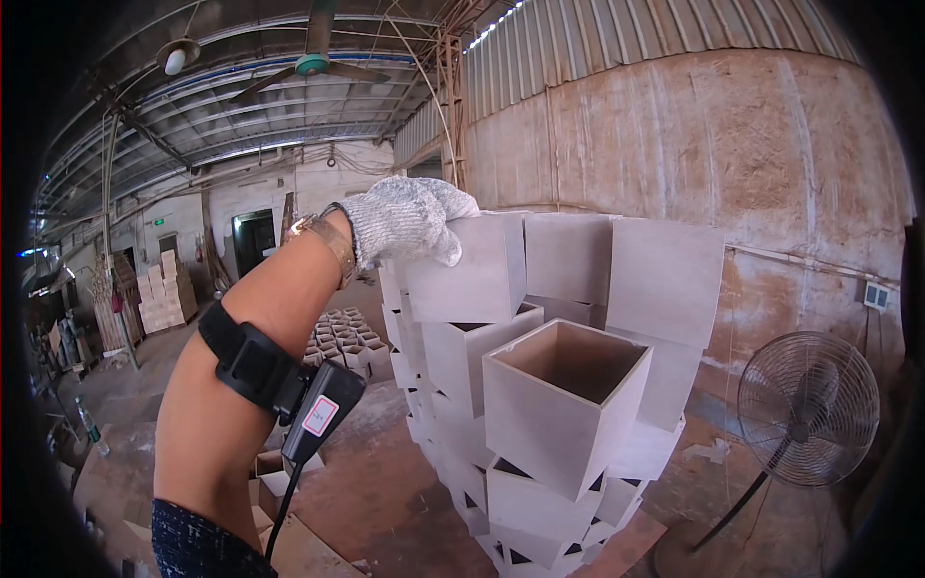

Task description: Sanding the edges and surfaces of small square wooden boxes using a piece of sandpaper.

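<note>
My left hand [409, 222], in a grey-white knitted glove, reaches up to the top of a tall stack of square boxes. Its fingers are over the top edge of a white box [467, 275] and its thumb presses on the near face, so the hand is closed on that box. The fingertips are hidden behind the edge. Just below and to the right sits an open-topped white box [568, 400] with a brown inside. Two more white boxes [665, 279] [567, 258] stand at the top right of the stack. My right hand is out of view.
A black device [323, 414] with a cable is strapped to my left forearm. At the right stands a wire-caged fan [807, 409]. Rows of small boxes [349, 337] cover the floor behind, and a pile of cartons [166, 289] is farther left. A plastic bottle [92, 424] stands left.
</note>
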### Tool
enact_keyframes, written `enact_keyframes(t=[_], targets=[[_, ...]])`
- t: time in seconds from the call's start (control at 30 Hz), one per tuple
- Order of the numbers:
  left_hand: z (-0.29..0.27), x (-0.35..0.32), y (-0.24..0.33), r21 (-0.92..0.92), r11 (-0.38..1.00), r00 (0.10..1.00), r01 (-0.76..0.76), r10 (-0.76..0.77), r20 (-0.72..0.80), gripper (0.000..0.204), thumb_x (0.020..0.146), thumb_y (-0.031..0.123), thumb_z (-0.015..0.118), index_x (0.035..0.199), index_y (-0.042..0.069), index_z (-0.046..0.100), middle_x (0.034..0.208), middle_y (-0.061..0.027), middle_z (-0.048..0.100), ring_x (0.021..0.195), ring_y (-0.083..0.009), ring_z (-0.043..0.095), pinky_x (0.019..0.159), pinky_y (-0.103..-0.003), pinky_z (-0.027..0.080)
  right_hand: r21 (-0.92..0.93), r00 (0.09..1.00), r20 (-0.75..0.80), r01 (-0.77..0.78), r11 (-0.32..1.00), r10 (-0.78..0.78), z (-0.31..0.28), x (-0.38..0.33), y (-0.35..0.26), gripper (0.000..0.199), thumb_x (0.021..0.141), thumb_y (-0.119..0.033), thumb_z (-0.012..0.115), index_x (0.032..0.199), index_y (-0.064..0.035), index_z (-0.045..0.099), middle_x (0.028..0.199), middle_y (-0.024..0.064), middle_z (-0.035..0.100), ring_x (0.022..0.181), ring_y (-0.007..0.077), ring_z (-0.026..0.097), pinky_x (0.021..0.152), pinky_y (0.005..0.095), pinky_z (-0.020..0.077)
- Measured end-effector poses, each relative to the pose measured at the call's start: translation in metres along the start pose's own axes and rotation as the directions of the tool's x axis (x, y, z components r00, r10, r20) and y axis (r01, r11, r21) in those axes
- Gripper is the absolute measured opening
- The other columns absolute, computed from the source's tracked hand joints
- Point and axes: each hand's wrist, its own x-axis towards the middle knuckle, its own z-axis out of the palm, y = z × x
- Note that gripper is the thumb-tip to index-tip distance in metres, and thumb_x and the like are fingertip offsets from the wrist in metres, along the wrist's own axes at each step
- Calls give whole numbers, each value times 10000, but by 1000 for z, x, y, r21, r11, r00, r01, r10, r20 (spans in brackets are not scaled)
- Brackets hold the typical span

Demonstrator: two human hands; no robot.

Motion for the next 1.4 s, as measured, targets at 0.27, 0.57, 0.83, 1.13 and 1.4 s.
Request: enact_keyframes(t=[0.27, 0.57, 0.83, 1.13, 1.4], targets=[[8, 12, -2, 188, 980, 994, -66, 80, -71, 623, 730, 431, 713, 1261, 116, 627, 1266, -159, 629, 1229, -339, 551, 1059, -427, 400, -160, 989, -137, 37, 986, -60, -12, 3, 24, 246, 943, -52, 592, 1183, -50, 647, 1074, 71, 681, 931, 161, 630, 819, 285, 526], [3, 12, 9, 187, 980, 997, -63, 68, -21, 595, 731, 363, 692, 1263, 107, 614, 1255, -157, 627, 1224, -338, 551, 1039, -445, 417, 125, 999, -40, -22, 992, 27, 0, -5, 10, 308, 889, -76, 703, 1179, 2, 634, 1097, 120, 670, 1008, 223, 633, 844, 315, 537], [9, 12, 23, 198, 980, 996, 7, 10, -85, 557, 762, 351, 704, 1255, 107, 610, 1237, -150, 640, 1186, -332, 583, 1007, -452, 444, 345, 900, 271, 242, 907, -343, 8, 1, 8, 405, 855, -115, 767, 1225, -18, 631, 1161, 100, 655, 1070, 183, 605, 904, 289, 506], [-1, -61, -4, 75, 996, 859, -55, 86, -505, 406, 870, 299, 689, 1204, 83, 612, 1037, -116, 680, 996, -251, 661, 864, -373, 526, -54, 996, 75, 55, 997, -51, 28, 0, 2, 460, 846, -42, 752, 1271, -30, 577, 1214, 122, 639, 1105, 196, 610, 941, 313, 511], [102, -348, -11, 987, 61, 921, -152, 371, 119, 250, 843, 209, 660, 1019, 54, 573, 921, -100, 638, 834, -221, 647, 687, -324, 513, -356, 996, -45, 51, 933, -71, 74, -9, 24, 525, 835, 28, 737, 1311, -41, 525, 1261, 144, 624, 1128, 221, 620, 968, 342, 522]])
